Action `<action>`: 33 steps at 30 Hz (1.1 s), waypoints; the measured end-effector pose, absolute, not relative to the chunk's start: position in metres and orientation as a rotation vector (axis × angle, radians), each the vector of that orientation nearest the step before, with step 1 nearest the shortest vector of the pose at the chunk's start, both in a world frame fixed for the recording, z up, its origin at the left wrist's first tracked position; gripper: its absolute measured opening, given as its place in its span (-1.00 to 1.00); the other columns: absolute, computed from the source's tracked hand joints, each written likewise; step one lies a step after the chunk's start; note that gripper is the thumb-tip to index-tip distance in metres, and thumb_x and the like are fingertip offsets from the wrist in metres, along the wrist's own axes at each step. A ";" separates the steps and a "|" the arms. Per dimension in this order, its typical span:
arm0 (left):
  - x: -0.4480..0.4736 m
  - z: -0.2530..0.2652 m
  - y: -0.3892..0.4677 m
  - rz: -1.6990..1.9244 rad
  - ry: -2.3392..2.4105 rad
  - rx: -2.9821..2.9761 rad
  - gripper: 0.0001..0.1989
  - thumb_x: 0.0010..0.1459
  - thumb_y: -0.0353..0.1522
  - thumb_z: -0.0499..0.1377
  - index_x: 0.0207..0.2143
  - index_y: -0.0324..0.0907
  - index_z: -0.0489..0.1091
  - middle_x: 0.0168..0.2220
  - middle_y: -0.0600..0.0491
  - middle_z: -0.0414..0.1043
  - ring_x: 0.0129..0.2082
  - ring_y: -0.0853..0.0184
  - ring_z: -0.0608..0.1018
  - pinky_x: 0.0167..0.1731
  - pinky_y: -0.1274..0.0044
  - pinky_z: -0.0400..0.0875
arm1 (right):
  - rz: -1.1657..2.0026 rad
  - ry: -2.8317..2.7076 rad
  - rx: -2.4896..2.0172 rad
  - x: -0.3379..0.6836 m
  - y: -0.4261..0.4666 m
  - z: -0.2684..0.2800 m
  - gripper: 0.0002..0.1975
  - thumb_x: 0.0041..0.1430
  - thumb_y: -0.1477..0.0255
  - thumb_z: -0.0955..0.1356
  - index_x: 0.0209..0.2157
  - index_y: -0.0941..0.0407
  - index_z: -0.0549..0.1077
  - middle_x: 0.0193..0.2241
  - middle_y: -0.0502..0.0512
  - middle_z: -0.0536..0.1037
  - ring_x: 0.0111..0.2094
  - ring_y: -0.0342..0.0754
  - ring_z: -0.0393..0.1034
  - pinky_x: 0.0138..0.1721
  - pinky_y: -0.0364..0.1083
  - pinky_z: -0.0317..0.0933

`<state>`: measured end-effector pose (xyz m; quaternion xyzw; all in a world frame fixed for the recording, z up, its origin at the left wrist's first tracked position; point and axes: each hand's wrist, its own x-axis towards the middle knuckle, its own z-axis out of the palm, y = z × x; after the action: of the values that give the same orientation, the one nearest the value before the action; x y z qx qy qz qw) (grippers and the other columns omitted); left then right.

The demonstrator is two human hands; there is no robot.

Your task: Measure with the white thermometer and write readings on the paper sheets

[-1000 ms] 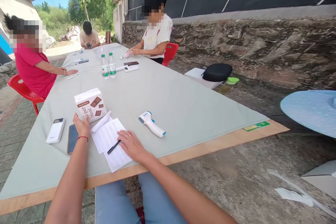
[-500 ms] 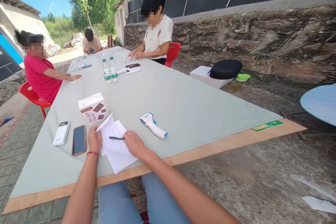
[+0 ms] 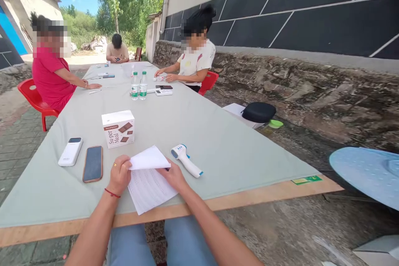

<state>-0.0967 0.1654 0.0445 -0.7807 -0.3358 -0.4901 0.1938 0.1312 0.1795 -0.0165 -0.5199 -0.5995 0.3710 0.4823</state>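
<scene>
Sheets of printed paper (image 3: 152, 189) lie at the near table edge, their upper part folded over toward me as a white flap (image 3: 149, 160). My left hand (image 3: 120, 174) pinches the left corner of this flap between thumb and fingers. At its right end, my right hand (image 3: 174, 178) grips the paper, its fingertips partly hidden by the flap. A small dark piece of the pen (image 3: 168, 169) shows at the right hand; most of it is hidden. Just beyond the paper stands a white "Su-per Meal" box (image 3: 118, 129). An infrared thermometer (image 3: 187, 161) lies right of the right hand.
A phone (image 3: 92, 164) and a white power bank (image 3: 71, 151) lie to the left. Two water bottles (image 3: 139, 86) stand farther along the table (image 3: 218, 149). Three people sit around it. A black case (image 3: 258, 112) and a light-blue round surface (image 3: 368, 172) are off to the right.
My left hand has drawn the paper's top edge over into a broad flap. My right hand has moved to the flap's right end, and the pen is now mostly hidden. The view has shifted.
</scene>
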 end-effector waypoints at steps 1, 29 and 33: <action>-0.097 0.045 0.165 -1.400 -0.954 -2.179 -0.79 0.14 -0.60 0.01 -0.25 -0.14 0.22 -0.25 -0.01 0.38 -0.23 0.34 0.45 -0.29 0.50 0.39 | 0.895 -1.428 -1.267 0.131 0.182 -0.016 -0.55 -0.03 0.29 0.37 -0.05 0.08 0.45 -0.10 0.17 0.54 -0.10 0.10 0.43 -0.08 0.05 0.29; -0.110 0.046 0.171 -2.047 -1.741 -1.974 -0.79 0.19 -0.25 0.13 -0.19 -0.17 0.33 -0.30 0.04 0.37 -0.35 0.37 0.43 -0.35 0.52 0.35 | 0.840 -1.174 -1.207 0.124 0.146 0.041 -0.75 -0.07 0.21 0.42 -0.43 0.11 0.52 -0.49 0.03 0.52 -0.46 -0.07 0.34 -0.38 -0.08 0.24; -0.109 0.052 0.168 -1.923 -1.639 -2.098 -0.76 0.24 -0.22 0.07 -0.16 -0.15 0.41 -0.14 -0.05 0.38 -0.11 0.26 0.43 -0.13 0.41 0.36 | 0.811 -1.271 -1.166 0.124 0.142 0.053 -0.75 -0.03 0.19 0.39 -0.47 0.10 0.49 -0.58 -0.02 0.44 -0.53 -0.12 0.25 -0.46 -0.12 0.18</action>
<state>-0.1089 0.1681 0.0520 -0.6372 -0.4978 -0.5840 -0.0710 0.1241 0.1418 0.0534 -0.4987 -0.5437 0.3466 0.5792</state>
